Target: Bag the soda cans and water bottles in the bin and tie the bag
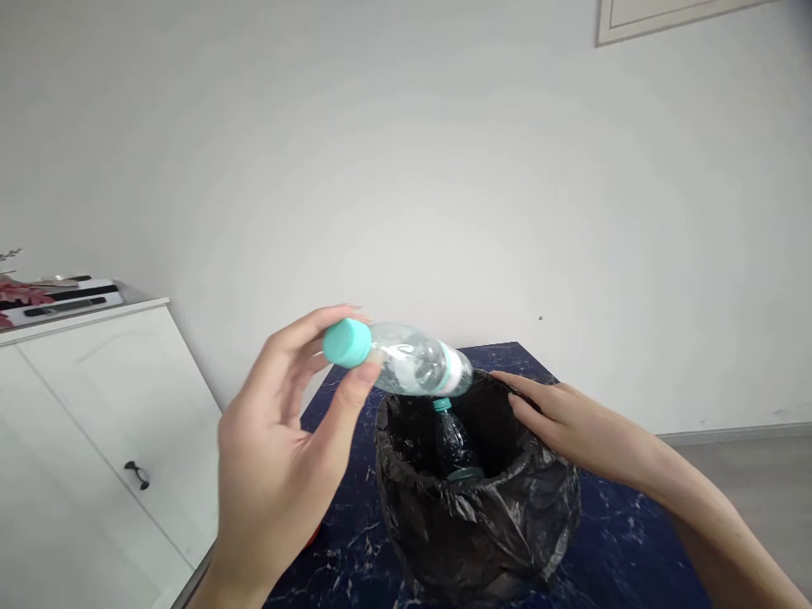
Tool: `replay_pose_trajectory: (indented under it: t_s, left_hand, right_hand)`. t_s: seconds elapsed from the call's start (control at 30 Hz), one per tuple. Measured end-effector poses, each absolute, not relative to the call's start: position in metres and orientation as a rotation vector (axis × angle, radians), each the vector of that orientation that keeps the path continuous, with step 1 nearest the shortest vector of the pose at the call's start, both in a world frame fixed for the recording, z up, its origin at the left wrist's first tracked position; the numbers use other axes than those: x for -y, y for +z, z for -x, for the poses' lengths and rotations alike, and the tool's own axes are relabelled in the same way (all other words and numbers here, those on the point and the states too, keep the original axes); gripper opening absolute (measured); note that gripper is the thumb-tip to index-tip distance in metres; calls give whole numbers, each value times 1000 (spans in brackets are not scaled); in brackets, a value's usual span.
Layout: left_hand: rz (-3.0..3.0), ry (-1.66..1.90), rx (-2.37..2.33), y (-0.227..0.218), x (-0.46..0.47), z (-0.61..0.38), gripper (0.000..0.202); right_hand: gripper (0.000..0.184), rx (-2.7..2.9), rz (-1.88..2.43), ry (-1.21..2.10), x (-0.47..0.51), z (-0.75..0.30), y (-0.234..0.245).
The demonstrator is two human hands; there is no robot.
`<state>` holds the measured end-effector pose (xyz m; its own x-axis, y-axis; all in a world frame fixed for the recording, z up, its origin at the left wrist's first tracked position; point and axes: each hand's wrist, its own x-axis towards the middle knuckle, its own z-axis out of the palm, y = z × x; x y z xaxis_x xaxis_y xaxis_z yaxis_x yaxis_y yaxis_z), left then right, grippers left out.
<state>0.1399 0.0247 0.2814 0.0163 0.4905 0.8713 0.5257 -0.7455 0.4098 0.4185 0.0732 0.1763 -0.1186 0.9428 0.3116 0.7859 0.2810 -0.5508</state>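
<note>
My left hand (304, 414) grips a clear plastic bottle (412, 359) near its neck, thumb below and fingers above. The bottle has a turquoise cap and a white and turquoise label, and it lies almost level over the opening of a bin lined with a black bag (475, 524). Inside the bin, a second bottle (455, 444) with a turquoise cap leans upright. My right hand (545, 414) rests on the bin's right rim, its fingers stretched over the bag's edge. The far end of the held bottle hides part of the back rim.
Under the bin is a dark blue marbled table (622, 533). To the left stands a white cabinet (76, 440) with a black handle and several items on top. A pale wall (406, 169) rises behind the table. A bit of something red shows beside my left wrist.
</note>
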Motion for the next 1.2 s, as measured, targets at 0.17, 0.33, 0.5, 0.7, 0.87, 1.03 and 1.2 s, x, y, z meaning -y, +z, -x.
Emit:
replay_pose_trajectory:
  t_s: [0.17,0.33,0.5,0.7,0.87,1.03,1.2]
  left_hand:
    - [2647,-1538,1314,288,-35,-151,30]
    - [2921,-1300,1370,280,-54,-167,29]
    - [3102,-1110,1380,278,-68,-184,28]
    - [3218,-956,1333,283,-73,-196,25]
    - [3144,-964,1410,292,-71,-191,31]
    - [3141,-832,1484,296,-73,-186,32]
    - [3232,-778,1427,284,-80,-195,31]
  right_hand:
    - [53,2198,1489,8,-72,-419,175]
    - [53,2246,1425,-46,-76,-424,174]
    - [56,2094,1506,182,-77,-425,174]
    - [49,2106,1426,78,-77,-427,169]
    - [56,2072,1535,202,-72,-420,181]
    - [57,2063,1599,265,-68,-416,188]
    - [48,2106,1523,122,-74,-424,178]
